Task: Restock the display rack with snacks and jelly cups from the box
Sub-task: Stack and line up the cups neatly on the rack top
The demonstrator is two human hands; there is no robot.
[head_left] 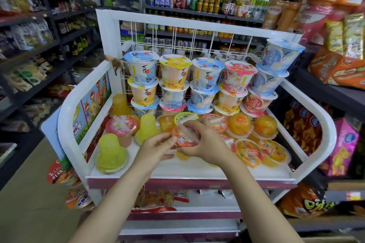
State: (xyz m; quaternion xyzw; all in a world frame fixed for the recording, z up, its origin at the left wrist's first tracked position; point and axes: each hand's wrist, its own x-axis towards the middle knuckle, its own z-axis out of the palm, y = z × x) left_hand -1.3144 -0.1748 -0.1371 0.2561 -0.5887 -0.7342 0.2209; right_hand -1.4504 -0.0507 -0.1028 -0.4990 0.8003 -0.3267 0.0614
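Gripping a glossy round jelly cup (185,137), both hands' fingers (194,124) curl.

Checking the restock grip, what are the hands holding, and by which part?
An orange jelly cup: right hand curls around its side, left hand pinches its rim edge.

Bright, even light; warped, blurry edges

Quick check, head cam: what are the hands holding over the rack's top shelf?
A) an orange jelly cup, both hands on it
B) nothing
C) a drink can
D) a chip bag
A: the right hand wraps around the orange jelly cup while the left hand pinches its edge, above the white shelf.
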